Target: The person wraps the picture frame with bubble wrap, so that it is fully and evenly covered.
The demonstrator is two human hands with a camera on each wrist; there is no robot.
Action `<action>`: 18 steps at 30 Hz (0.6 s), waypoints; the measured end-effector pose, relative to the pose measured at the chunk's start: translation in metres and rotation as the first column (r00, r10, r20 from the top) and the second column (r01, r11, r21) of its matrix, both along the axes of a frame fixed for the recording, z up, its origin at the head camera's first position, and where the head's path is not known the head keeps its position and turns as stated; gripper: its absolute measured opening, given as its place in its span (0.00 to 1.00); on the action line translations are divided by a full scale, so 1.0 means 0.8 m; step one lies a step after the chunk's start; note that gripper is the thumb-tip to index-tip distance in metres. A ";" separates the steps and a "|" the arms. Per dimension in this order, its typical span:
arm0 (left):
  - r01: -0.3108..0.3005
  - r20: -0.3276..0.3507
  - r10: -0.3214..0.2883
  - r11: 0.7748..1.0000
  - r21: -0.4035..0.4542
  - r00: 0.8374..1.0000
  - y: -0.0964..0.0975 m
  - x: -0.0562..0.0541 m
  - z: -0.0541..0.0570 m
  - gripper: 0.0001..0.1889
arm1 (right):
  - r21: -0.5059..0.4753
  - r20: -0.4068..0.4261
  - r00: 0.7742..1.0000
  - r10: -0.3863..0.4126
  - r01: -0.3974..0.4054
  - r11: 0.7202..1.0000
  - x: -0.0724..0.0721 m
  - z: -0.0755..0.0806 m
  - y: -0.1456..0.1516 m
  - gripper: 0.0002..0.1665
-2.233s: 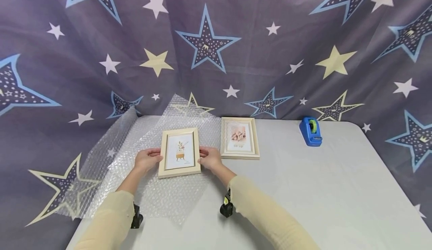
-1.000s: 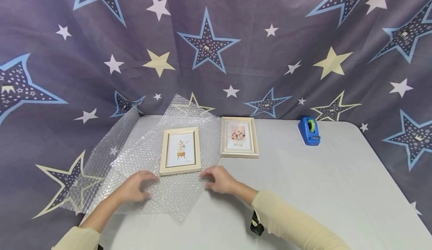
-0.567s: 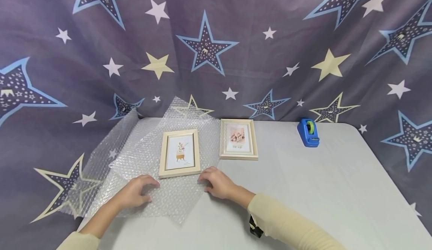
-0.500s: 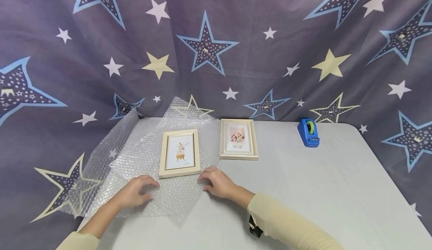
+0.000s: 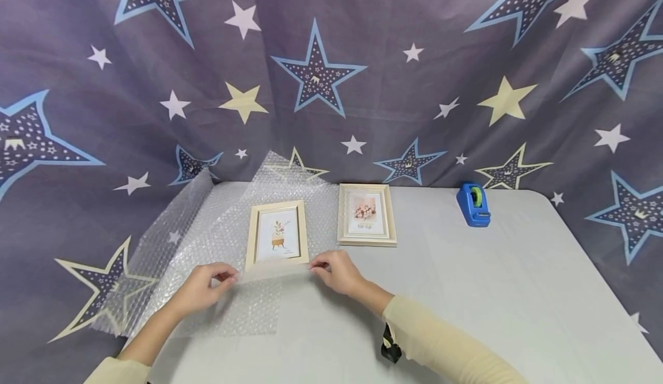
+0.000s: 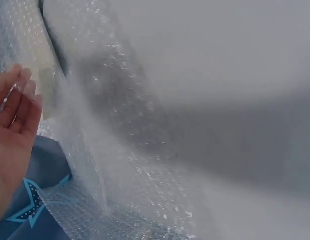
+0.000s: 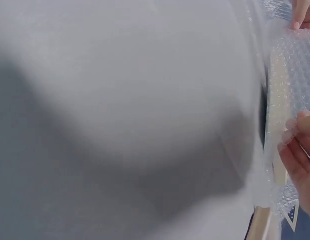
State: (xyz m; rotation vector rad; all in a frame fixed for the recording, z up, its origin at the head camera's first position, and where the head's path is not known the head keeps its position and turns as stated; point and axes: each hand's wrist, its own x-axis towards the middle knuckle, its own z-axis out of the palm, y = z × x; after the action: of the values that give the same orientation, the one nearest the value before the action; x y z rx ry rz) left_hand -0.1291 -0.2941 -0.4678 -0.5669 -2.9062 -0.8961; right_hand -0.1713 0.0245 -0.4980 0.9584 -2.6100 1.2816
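Both left hand [image 5: 203, 287] and right hand [image 5: 340, 271] have thumb and fingers pinched on bubble wrap [image 5: 254, 310], one near each front corner of the plant picture frame [image 5: 277, 234]. Pinched edge spans that frame's front border; more wrap lies beneath it. Right of the frame: flower picture frame [image 5: 366, 215]; farther right, blue tape dispenser [image 5: 473, 205]. Beyond it, starry curtain [image 5: 331, 128].

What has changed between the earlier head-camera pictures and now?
The left hand and right hand have let go of the plant-picture frame and shifted toward the person; both now pinch the bubble wrap, its near flap lifted back over that frame's lower edge. The floral-picture frame and blue tape dispenser stayed put.
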 end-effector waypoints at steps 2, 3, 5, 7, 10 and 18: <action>-0.003 -0.013 0.003 1.000 0.008 1.000 0.001 0.000 0.001 0.03 | -0.025 0.024 1.000 -0.006 0.007 1.000 -0.001 0.003 0.001 0.04; -0.001 -0.022 0.002 1.000 0.016 1.000 0.002 0.000 0.001 0.03 | -0.038 0.034 0.999 -0.005 0.007 0.999 -0.001 0.005 0.002 0.04; 0.004 -0.038 -0.002 0.999 0.044 0.999 0.003 0.001 0.001 0.02 | -0.065 0.064 0.998 -0.003 0.007 0.998 0.000 0.007 0.004 0.04; 0.009 -0.052 -0.005 0.997 0.076 0.999 0.003 0.001 0.000 0.02 | -0.085 0.072 0.997 0.000 0.007 0.996 0.001 0.008 0.006 0.04; 0.010 -0.062 -0.002 0.992 0.126 0.998 0.004 0.000 -0.003 0.01 | -0.101 0.075 0.997 -0.008 0.016 0.995 0.002 0.008 0.008 0.03; -0.104 0.034 0.099 0.982 0.160 0.994 0.012 -0.016 -0.013 0.02 | -0.121 0.147 0.982 -0.122 0.140 0.983 -0.006 -0.002 0.005 0.06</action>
State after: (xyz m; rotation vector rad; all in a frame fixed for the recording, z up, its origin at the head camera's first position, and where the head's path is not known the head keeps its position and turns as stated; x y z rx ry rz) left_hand -0.1422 -0.2849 -0.4781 -0.3942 -2.8192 -1.1194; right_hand -0.1760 0.0282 -0.4995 0.6877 -2.5983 1.5131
